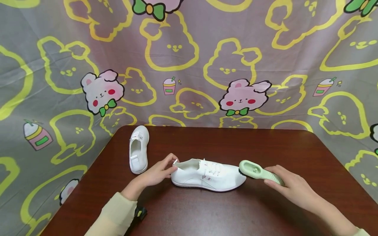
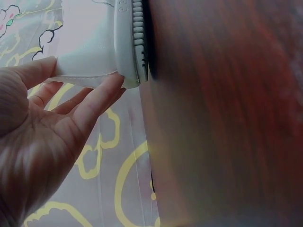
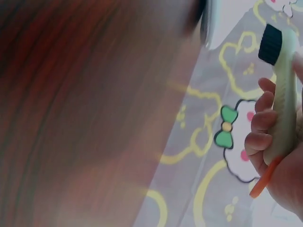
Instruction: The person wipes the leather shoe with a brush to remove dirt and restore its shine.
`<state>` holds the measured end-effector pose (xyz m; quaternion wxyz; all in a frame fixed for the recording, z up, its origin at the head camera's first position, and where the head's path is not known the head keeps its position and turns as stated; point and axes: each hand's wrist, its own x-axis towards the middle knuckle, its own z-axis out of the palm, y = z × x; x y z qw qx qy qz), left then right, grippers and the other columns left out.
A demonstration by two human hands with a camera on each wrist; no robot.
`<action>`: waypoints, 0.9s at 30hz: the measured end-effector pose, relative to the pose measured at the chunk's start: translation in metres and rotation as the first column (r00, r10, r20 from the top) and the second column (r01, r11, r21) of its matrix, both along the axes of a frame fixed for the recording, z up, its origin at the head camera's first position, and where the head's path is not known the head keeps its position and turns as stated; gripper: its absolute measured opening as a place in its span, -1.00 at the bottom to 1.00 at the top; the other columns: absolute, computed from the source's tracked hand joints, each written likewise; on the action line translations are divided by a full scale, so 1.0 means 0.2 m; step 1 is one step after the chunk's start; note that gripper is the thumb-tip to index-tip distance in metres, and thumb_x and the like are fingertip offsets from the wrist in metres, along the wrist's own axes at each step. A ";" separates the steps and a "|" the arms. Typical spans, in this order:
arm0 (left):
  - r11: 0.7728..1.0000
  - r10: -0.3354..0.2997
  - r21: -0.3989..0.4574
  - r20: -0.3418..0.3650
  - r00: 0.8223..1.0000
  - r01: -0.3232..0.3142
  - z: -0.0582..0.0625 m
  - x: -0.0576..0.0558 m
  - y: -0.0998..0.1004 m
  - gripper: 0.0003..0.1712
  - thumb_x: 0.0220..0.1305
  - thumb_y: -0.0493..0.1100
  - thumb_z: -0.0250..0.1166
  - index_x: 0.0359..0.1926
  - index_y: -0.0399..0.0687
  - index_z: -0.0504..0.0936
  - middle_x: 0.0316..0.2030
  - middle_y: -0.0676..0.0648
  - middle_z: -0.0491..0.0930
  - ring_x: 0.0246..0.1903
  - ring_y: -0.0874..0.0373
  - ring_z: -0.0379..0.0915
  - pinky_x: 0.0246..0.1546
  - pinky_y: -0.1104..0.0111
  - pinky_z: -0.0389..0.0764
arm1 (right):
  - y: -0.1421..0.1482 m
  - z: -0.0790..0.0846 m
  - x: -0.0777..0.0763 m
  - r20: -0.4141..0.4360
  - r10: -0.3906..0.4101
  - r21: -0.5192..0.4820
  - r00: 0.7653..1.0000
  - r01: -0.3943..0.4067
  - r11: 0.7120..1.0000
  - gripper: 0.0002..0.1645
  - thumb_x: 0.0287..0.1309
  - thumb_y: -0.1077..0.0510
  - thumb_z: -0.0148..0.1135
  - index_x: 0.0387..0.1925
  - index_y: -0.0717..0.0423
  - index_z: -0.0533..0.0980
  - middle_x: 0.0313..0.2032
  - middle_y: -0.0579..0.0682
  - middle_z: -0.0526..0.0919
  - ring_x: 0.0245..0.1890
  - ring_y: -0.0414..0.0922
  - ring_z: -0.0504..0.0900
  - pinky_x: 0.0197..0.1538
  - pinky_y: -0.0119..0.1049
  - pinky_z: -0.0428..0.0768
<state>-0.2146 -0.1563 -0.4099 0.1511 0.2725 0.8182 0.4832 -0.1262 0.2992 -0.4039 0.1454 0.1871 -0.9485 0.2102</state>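
A white lace-up shoe (image 1: 206,175) lies sole down across the table, its toe pointing right. My left hand (image 1: 160,170) holds it at the heel, thumb on one side of the collar. The left wrist view shows the heel end of the shoe (image 2: 90,40) with fingertips right at its back and sole edge. My right hand (image 1: 287,183) grips the handle of a pale green shoe brush (image 1: 255,170), whose head overlaps the toe in the head view. Dark bristles (image 3: 271,45) and an orange loop (image 3: 265,178) on the brush show in the right wrist view.
A second white shoe (image 1: 138,149) stands at the table's back left, toe away from me. Under my left sleeve a small black object (image 1: 140,213) partly shows. The reddish-brown table (image 1: 189,209) ends at a patterned curtain (image 1: 189,75) behind and at both sides.
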 end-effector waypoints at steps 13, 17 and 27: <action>1.000 -0.007 -0.010 -0.019 1.000 0.007 0.00 0.00 -0.01 -0.79 0.49 -0.21 0.05 0.06 -0.11 0.28 0.15 -0.31 0.43 0.05 -0.09 0.44 -0.17 0.10 0.61 | -0.05 -0.09 -0.02 -0.080 0.184 0.086 0.980 -0.177 0.980 -0.61 0.10 -0.05 0.41 -0.01 -0.32 0.54 -0.17 -0.46 0.55 -0.28 -0.44 0.47 -0.30 -0.30 0.51; 0.999 -0.006 -0.038 -0.034 0.999 0.004 -0.01 -0.01 0.00 -0.79 0.48 -0.21 0.05 0.05 -0.11 0.28 0.15 -0.31 0.43 0.04 -0.08 0.45 -0.16 0.12 0.61 | 0.05 -0.10 -0.05 -0.016 0.097 0.070 0.995 -0.095 0.993 -0.64 0.13 -0.05 0.39 -0.03 -0.16 0.58 -0.21 -0.39 0.57 -0.34 -0.41 0.44 -0.34 -0.31 0.47; 0.998 -0.003 -0.055 -0.048 0.999 0.000 -0.01 -0.01 0.00 -0.82 0.49 -0.23 0.03 0.04 -0.11 0.29 0.15 -0.31 0.44 0.06 -0.09 0.43 -0.16 0.11 0.61 | 0.10 -0.06 -0.07 0.075 0.020 0.014 0.997 -0.021 1.000 -0.65 0.19 -0.06 0.34 0.00 -0.13 0.55 -0.30 -0.31 0.55 -0.41 -0.34 0.39 -0.39 -0.34 0.36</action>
